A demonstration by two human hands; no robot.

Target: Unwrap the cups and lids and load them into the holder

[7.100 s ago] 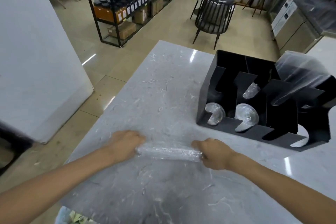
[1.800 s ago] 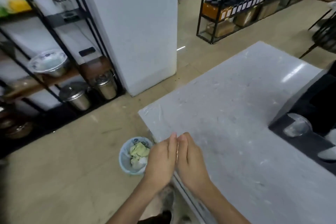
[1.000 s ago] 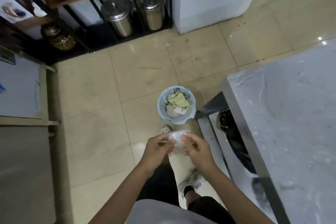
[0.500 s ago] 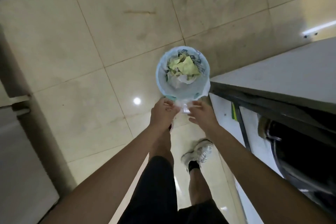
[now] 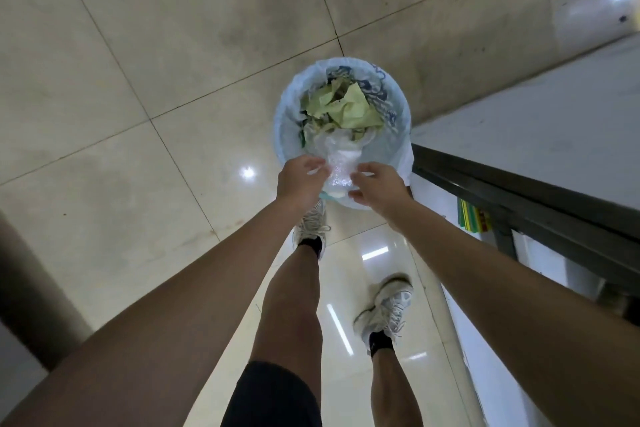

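A crumpled ball of clear plastic wrap (image 5: pixel 341 166) hangs over the near rim of a small round bin (image 5: pixel 287 135) on the floor. My left hand (image 5: pixel 299 180) and my right hand (image 5: pixel 375 189) are on either side of the wrap, just above the bin's near edge. The fingers of both hands are spread apart, and the wrap looks loose between them. The bin has a pale blue liner and holds crumpled yellow-green paper (image 5: pixel 346 107). No cups, lids or holder are in view.
I look straight down at a tiled floor (image 5: pixel 138 80), my legs and white sneakers (image 5: pixel 386 308). The grey stone counter (image 5: pixel 536 135) with its dark metal frame (image 5: pixel 519 198) runs along the right, close beside the bin.
My hands carried the rolled-up wrap from the counter to the floor bin. Since half a second ago they have moved over its rim and the fingers have spread off the wrap.
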